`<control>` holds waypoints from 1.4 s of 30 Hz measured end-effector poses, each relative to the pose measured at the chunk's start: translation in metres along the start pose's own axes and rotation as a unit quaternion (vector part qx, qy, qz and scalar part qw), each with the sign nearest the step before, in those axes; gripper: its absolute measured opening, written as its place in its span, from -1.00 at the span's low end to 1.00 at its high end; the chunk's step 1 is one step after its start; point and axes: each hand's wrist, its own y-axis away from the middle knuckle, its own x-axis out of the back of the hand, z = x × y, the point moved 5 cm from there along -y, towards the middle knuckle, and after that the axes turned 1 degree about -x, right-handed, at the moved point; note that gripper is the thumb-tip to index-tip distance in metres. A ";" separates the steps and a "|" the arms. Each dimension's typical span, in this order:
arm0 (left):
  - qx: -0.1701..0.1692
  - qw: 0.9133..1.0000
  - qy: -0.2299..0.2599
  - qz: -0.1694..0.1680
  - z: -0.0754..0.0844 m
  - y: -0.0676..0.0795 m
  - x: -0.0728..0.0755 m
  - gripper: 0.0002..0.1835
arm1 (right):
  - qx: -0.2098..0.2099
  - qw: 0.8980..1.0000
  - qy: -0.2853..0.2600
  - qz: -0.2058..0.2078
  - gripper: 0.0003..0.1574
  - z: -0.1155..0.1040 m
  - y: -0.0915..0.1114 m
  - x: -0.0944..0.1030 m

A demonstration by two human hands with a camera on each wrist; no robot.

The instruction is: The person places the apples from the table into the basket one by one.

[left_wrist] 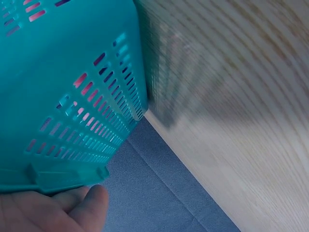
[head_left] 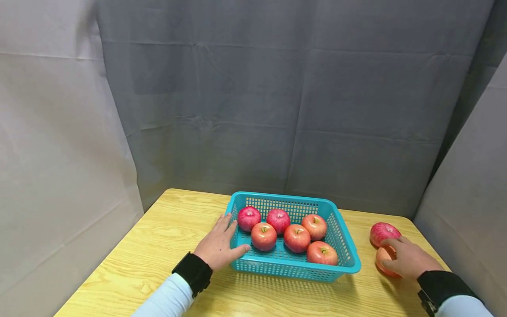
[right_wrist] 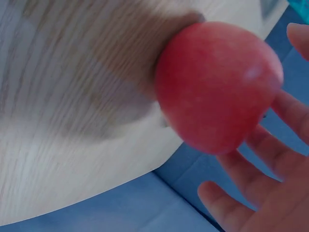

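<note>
At the left end of a turquoise plastic basket (head_left: 293, 269), my left hand (head_left: 219, 248) rests on the rim, fingers extended and thumb spread toward the inside. Its fingertips show right at the basket rim in the left wrist view. My right hand (head_left: 413, 259) reaches over a red-orange apple (head_left: 385, 259) on the table, right of the basket. In the right wrist view, the fingers (right_wrist: 246, 176) spread around one side of that apple while the thumb stands apart from it. A darker red apple (head_left: 383, 233) lies just behind, close to the right fingertips.
Inside the basket sit several apples, among them a deep red one (head_left: 249, 219) at the back left and an orange-red one (head_left: 322, 253) at the front right. The wooden table (head_left: 158, 246) ends before a grey cloth backdrop (head_left: 293, 110), with pale cloth on both sides.
</note>
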 end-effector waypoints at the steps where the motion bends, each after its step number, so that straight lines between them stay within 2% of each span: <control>1: -0.001 1.000 -0.001 0.000 0.000 0.000 0.000 -0.05 | -0.001 1.000 0.001 0.000 -0.27 0.002 -0.001 -0.001; 11: -0.007 1.000 -0.001 0.008 0.000 0.001 0.001 -0.02 | -0.031 0.999 -0.022 -0.005 0.02 0.010 -0.003 -0.012; 21: -0.006 1.000 -0.004 0.008 0.002 0.000 0.001 -0.03 | -0.013 1.000 -0.015 -0.005 -0.12 0.005 0.001 -0.007; 25: -0.006 1.000 0.000 0.010 0.002 0.001 0.002 -0.03 | 0.003 1.000 -0.015 -0.002 -0.15 -0.007 0.004 0.001; 32: -0.004 1.000 -0.001 0.011 0.002 0.001 0.001 -0.04 | 0.070 0.995 -0.026 0.069 -0.38 -0.038 0.012 0.027; 38: -0.006 1.000 -0.004 0.014 0.001 0.001 0.001 -0.03 | 0.073 0.994 -0.008 0.078 -0.26 -0.059 0.015 0.048; 42: -0.007 1.000 -0.006 0.013 0.000 0.000 0.000 -0.03 | 0.075 0.994 -0.002 0.084 -0.26 -0.074 0.018 0.059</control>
